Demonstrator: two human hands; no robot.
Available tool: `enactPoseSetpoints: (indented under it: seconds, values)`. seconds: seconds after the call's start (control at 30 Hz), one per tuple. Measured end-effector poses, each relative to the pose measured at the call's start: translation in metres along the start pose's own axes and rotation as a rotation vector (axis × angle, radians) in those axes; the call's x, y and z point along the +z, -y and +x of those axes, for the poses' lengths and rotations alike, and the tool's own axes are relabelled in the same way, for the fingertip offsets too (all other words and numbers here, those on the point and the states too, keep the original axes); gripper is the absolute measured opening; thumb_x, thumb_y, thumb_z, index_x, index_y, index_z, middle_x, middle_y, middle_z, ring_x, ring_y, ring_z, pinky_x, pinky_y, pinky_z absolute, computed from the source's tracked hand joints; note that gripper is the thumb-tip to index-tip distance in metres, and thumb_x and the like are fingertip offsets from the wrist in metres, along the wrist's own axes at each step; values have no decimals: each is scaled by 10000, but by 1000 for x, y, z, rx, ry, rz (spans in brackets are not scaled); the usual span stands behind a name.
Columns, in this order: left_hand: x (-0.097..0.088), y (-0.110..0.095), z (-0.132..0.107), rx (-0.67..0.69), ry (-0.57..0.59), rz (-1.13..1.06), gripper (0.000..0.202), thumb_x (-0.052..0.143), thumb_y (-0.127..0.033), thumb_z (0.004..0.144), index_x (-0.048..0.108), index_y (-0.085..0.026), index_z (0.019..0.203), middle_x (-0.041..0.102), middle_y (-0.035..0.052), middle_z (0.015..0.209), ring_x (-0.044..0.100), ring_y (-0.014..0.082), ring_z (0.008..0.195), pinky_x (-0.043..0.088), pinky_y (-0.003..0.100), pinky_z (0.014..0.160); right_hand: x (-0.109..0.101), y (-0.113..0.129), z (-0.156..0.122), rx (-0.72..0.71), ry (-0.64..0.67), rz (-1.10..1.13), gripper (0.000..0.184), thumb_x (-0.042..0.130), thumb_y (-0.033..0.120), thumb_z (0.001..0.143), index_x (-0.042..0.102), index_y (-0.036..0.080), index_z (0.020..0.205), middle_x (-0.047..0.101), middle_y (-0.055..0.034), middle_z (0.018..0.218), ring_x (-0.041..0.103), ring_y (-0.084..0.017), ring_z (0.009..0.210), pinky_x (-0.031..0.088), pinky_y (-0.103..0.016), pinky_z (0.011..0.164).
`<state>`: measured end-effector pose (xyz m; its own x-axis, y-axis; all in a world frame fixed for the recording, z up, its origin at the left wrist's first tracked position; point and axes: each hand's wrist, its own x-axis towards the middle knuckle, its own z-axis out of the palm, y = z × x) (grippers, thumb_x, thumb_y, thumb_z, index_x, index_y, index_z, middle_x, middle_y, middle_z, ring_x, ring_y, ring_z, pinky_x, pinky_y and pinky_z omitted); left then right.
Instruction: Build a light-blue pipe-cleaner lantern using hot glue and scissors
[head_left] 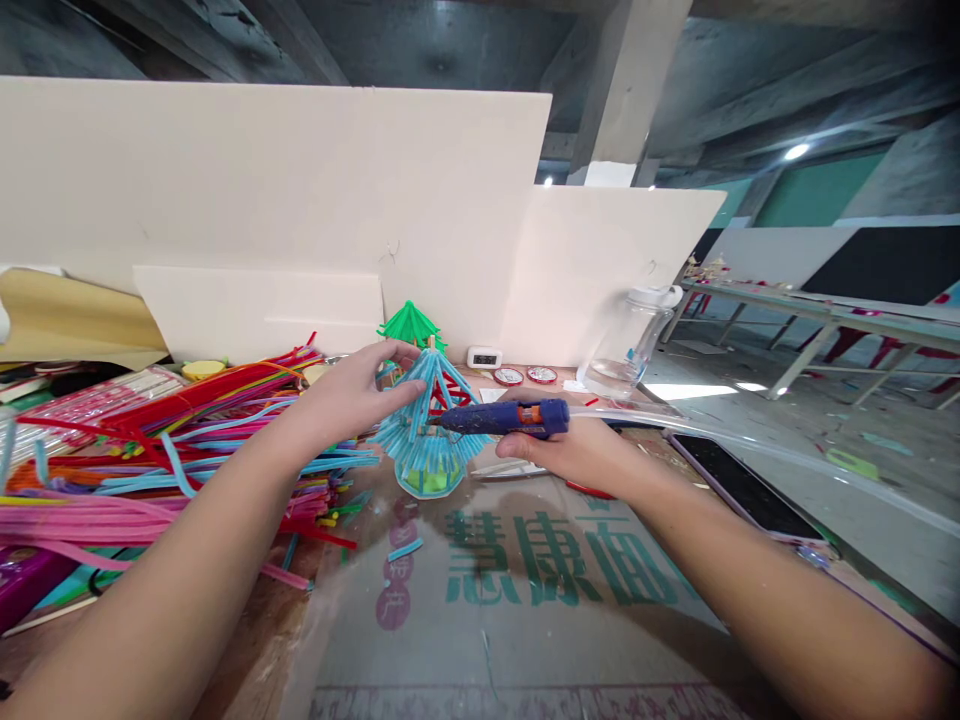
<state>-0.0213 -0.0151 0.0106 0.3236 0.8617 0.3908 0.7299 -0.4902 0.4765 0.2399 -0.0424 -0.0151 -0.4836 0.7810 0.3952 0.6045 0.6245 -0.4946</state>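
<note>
A small pavilion model (429, 452) of light-blue pipe cleaners, with red lattice near its top and green at its base, stands on the printed sheet. My left hand (360, 385) grips its upper roof from the left, thumb in front and fingers partly hidden behind. In my right hand (574, 450) is a dark blue glue gun (502, 418), pointing left. Its nozzle is at the front of the blue roof; whether it touches cannot be made out. A long clear glue stick (720, 430) trails from the gun's back. Behind the model shows a green pointed roof (409, 322).
Bundles of coloured pipe cleaners (187, 450) cover the left side. At the back are a small digital clock (484, 357), two round red-rimmed tins (525, 375) and a clear water jug (626, 340) against white boards (300, 180). A phone (742, 485) lies right.
</note>
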Motion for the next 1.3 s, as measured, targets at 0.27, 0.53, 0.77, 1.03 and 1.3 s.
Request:
enactPoseSetpoints:
  seconds: [0.27, 0.53, 0.77, 1.03, 1.3]
  values:
    - [0, -1, -1, 13, -8, -2, 416, 528, -495, 835, 608, -239, 1153, 651, 27, 1212, 605, 251, 1077, 444, 352, 928, 0, 2, 1, 0, -29, 48, 310, 668, 477, 814, 653, 209, 968, 698, -13, 881, 636, -198, 819, 499, -296, 736]
    - [2, 3, -1, 38, -14, -24, 398, 532, -480, 847, 603, -249, 1163, 647, 21, 1230, 600, 239, 1108, 439, 354, 960, 1, -1, 2, -13, -73, 59, 317, 692, 459, 798, 687, 230, 1018, 725, -26, 922, 662, -223, 871, 521, -323, 787]
    - [3, 4, 0, 15, -14, -19, 400, 533, -496, 837, 607, -266, 1157, 653, 28, 1228, 600, 253, 1116, 452, 382, 957, 0, -1, 2, 9, -102, 66, 314, 674, 473, 796, 688, 231, 996, 724, -31, 877, 665, -224, 815, 536, -326, 733]
    - [4, 4, 0, 27, -26, -29, 397, 543, -484, 839, 600, -242, 1149, 651, 42, 1216, 597, 250, 1130, 447, 376, 975, -11, 11, -1, 111, 34, 205, 264, 584, 450, 838, 628, 194, 787, 622, 15, 664, 598, -141, 618, 474, -238, 579]
    - [5, 6, 0, 23, -22, -36, 395, 541, -497, 837, 598, -261, 1150, 650, 33, 1223, 597, 248, 1125, 450, 372, 974, -1, -1, -1, 149, 40, 142, 254, 612, 443, 841, 631, 190, 861, 621, 26, 612, 573, -140, 583, 461, -248, 587]
